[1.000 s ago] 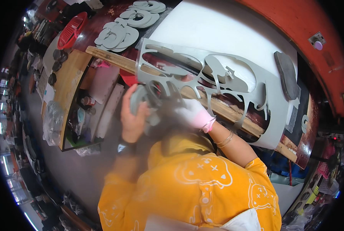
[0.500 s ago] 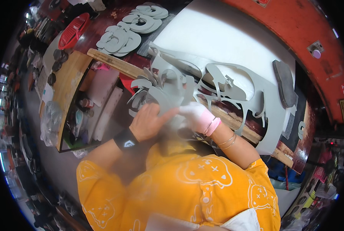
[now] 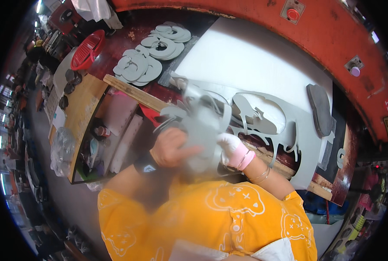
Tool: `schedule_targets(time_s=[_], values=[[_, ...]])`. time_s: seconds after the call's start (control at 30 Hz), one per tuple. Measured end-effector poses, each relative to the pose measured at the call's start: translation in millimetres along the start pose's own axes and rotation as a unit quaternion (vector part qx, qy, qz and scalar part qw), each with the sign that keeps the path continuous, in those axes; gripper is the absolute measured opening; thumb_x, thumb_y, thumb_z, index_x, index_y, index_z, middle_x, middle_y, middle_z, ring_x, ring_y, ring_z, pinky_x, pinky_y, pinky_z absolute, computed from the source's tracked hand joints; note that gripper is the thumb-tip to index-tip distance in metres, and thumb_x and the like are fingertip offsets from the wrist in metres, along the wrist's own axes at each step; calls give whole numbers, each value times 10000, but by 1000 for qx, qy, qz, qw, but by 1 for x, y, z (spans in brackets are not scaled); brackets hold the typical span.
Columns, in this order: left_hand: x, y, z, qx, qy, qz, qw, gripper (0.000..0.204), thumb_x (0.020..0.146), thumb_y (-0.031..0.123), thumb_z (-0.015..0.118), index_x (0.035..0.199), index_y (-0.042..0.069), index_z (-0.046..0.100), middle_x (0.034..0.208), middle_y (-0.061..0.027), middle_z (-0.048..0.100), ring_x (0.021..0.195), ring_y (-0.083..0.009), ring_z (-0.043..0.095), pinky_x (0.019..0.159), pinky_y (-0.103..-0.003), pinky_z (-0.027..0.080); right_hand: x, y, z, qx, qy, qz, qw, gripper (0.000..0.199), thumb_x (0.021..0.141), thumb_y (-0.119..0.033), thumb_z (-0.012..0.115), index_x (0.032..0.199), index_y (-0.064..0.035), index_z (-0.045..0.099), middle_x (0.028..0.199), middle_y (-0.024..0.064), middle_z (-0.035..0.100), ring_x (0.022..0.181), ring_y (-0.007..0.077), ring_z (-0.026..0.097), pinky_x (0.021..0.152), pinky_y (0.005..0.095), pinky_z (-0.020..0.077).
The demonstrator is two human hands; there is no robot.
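In front of my body, my left hand (image 3: 171, 147), bare with a black wristband, is closed round a bunch of curved grey cut pieces (image 3: 173, 112). Its fingers are partly hidden behind the pieces. To its right my right hand (image 3: 234, 151), in a white and pink glove, has its fingers bent against the grey sheet (image 3: 306, 158). That sheet is full of cut-out holes and hangs over the near edge of the work surface. A blur covers the middle between both hands, so the right fingertips' hold is unclear.
Stacks of grey ring-shaped pieces (image 3: 138, 66) lie at the far left, near a red basket (image 3: 88, 50). A white board (image 3: 246, 50) lies beneath a red machine beam (image 3: 324, 39). A dark sole-shaped block (image 3: 319, 111) rests at right. An open wooden cabinet (image 3: 87, 115) stands left.
My hands have moved slightly apart, leaving a gap between the left thumb and the right glove. The bunch of grey pieces looks less fanned out. The whole view has shifted a little.
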State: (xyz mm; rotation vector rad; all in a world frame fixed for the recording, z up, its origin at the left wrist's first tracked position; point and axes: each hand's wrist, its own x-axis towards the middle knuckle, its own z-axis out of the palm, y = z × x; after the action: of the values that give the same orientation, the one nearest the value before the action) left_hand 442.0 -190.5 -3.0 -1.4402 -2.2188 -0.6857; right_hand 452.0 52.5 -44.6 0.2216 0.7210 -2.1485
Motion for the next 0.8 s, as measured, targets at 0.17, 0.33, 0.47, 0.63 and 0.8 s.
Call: schedule_targets(time_s=[0.17,0.33,0.47,0.63,0.8], values=[[39,-31,-49,58,243,-247,936,351,866,32,590,1212,-6,634,919,-124,672,828,-207,642,781,-342,517,4,-8,8,-433,-74,-120,890,207,957,-160,512,991,9,627,885,127,657,906,228,650,818,353,503],[72,-85,-137,-267,348,-333,835,458,980,94,518,1415,-4,416,1000,-73,649,866,-126,615,803,-277,509,7,-2,13,-604,-63,-104,787,328,974,-231,488,1155,5,625,1146,197,656,1068,335,621,954,374,476],[90,-117,-177,-372,367,-293,800,474,975,104,537,1421,17,400,883,-24,560,727,-107,540,691,-264,483,1,-7,14,-724,-78,-65,682,475,960,-386,467,1320,-79,511,1168,236,626,1085,402,597,953,440,465],[113,-135,-217,-503,386,-265,727,468,996,127,514,1434,43,371,847,-11,457,667,-86,448,649,-268,451,-7,-30,25,-670,-120,1,732,541,950,-429,497,1345,-60,484,1237,230,600,1135,379,586,977,410,452],[136,-122,-218,-538,246,-255,765,579,937,125,609,1444,35,345,897,-30,548,790,-126,584,801,-302,542,-41,-98,57,-639,-246,-6,729,476,969,-311,553,1340,-16,512,1278,166,602,1172,268,582,1015,346,431]])
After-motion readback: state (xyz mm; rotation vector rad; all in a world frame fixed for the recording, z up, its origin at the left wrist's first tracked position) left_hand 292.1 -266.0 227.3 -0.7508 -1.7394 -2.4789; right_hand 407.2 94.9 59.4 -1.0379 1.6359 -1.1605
